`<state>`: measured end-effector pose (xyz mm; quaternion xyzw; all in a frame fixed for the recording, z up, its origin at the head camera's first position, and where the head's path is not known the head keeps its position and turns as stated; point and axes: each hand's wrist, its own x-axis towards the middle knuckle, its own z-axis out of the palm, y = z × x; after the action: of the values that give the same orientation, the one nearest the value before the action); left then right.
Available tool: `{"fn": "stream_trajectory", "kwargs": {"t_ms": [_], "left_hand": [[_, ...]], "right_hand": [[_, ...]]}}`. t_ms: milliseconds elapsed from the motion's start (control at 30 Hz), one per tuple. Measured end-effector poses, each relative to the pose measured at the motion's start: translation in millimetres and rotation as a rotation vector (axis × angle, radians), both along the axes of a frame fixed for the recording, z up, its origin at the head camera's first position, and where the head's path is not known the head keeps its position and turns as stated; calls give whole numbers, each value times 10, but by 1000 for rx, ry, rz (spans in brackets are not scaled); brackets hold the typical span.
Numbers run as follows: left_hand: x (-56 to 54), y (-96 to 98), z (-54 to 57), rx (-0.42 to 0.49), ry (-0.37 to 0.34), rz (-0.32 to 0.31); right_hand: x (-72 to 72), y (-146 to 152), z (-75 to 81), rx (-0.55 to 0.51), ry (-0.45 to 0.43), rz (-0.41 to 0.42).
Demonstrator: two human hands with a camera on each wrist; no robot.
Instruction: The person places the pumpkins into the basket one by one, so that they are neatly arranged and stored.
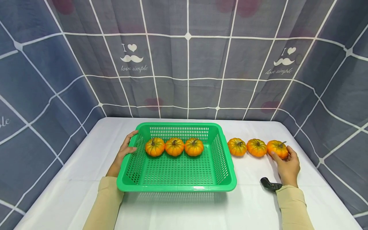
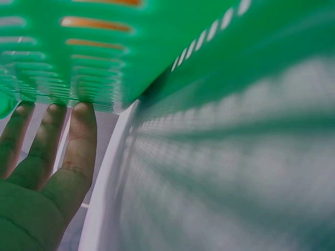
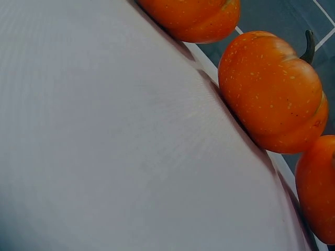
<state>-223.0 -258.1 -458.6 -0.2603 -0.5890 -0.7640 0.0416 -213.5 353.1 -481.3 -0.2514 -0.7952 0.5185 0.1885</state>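
Observation:
A green plastic basket point(image 1: 178, 188) with slotted walls holds three small orange pumpkins point(image 1: 174, 147) in a row along its back. My left hand point(image 1: 123, 153) grips its left side, thumb over the rim and fingers against the outside; in the left wrist view the fingertips point(image 2: 81, 112) press the slotted wall. Right of the basket, three more pumpkins stand in a row on the white cloth. My right hand point(image 1: 288, 164) holds the rightmost pumpkin point(image 1: 276, 148) between thumb and fingers. The left pumpkin point(image 1: 237, 147) and middle pumpkin point(image 1: 256, 147) stand beside it.
A white cloth point(image 1: 178, 214) covers the table. Grey-blue curtains point(image 1: 166, 92) with white lines close off the back and both sides. A black curved device point(image 1: 270, 184) sits at my right wrist.

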Motion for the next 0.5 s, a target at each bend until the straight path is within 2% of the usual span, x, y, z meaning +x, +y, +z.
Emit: {"fn": "stream_trajectory", "kwargs": {"t_ms": [200,367,500], "left_hand": [[-30,-4,-3,6,62,-27],[-12,1,0,-11,8,15],[-17,-6,-6,-23,8,22]], "right_hand": [[10,-18,7,-10,9,-42],[29,-30,15,-20,32,-77],[36,-46,31,-48,83,-99]]}}
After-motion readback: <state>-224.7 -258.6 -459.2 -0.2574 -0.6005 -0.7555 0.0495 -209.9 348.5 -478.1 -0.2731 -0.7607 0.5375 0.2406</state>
